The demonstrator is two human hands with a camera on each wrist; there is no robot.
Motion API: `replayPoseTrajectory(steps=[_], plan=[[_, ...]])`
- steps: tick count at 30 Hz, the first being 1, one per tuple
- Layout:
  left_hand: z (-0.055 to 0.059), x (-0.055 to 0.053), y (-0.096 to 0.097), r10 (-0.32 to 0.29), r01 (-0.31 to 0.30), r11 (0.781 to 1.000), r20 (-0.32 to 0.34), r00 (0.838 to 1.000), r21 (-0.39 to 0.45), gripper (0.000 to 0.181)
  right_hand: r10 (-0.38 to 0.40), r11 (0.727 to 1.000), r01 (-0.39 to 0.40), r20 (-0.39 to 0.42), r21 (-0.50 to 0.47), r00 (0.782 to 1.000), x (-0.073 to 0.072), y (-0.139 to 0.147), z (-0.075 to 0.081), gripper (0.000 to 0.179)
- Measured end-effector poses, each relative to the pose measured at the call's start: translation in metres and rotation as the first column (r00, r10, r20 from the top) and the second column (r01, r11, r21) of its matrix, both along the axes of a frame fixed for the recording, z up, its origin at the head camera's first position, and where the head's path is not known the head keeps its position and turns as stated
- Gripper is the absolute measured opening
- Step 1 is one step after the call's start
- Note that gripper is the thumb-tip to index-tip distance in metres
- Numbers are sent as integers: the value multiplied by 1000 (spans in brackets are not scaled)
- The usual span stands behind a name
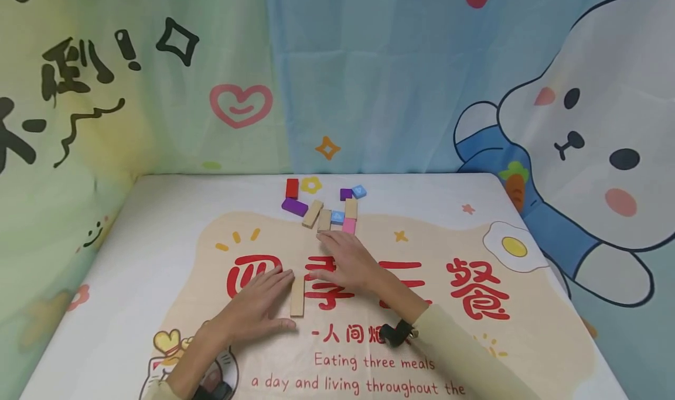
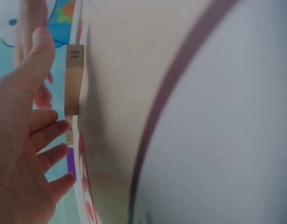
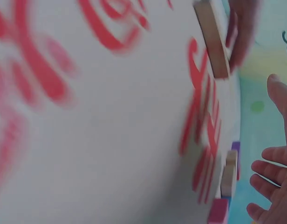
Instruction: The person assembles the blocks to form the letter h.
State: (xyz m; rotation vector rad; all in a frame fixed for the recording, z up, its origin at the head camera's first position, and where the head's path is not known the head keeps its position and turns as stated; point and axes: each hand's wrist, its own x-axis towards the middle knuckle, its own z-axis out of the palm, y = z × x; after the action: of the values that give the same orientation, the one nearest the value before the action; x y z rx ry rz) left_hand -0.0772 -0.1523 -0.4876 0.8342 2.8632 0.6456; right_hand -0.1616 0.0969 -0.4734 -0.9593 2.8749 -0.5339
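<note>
One plain wooden block [image 1: 297, 297] lies lengthwise on the printed tablecloth, with a number on its end in the left wrist view. My left hand [image 1: 257, 309] is just left of it, fingers extended and thumb apart; in the left wrist view the fingers look relaxed and grip nothing. Farther forward, my right hand [image 1: 348, 264] reaches to the near edge of a block cluster. Its fingertips are close to a wooden block [image 1: 324, 219] and a pink block [image 1: 349, 226]; contact cannot be told. The right wrist view shows its fingers loosely spread, holding nothing.
Around the cluster lie a red block [image 1: 292, 188], a purple block [image 1: 295, 207], a tilted wooden block [image 1: 313, 214], another wooden block [image 1: 351, 208], a blue block [image 1: 337, 217], a small purple block [image 1: 345, 194] and a light-blue block [image 1: 359, 191]. A printed curtain [image 1: 369, 95] hangs behind.
</note>
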Motion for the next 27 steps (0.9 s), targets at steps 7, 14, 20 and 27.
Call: replayPoseTrajectory(steps=[7, 14, 20, 27], plan=[[1, 1, 3, 28, -28, 1000, 32, 999, -15, 92, -113, 992, 110, 45, 63, 993, -43, 0, 8, 86], [1, 2, 1, 36, -35, 999, 35, 999, -28, 90, -151, 981, 147, 31, 124, 988, -77, -15, 11, 90], [-1, 4, 1, 27, -26, 999, 32, 999, -43, 91, -184, 974, 172, 70, 149, 980, -91, -28, 3, 89], [2, 2, 2, 8, -9, 997, -20, 1000, -71, 89, -270, 957, 251, 132, 145, 954, -99, -31, -7, 91]])
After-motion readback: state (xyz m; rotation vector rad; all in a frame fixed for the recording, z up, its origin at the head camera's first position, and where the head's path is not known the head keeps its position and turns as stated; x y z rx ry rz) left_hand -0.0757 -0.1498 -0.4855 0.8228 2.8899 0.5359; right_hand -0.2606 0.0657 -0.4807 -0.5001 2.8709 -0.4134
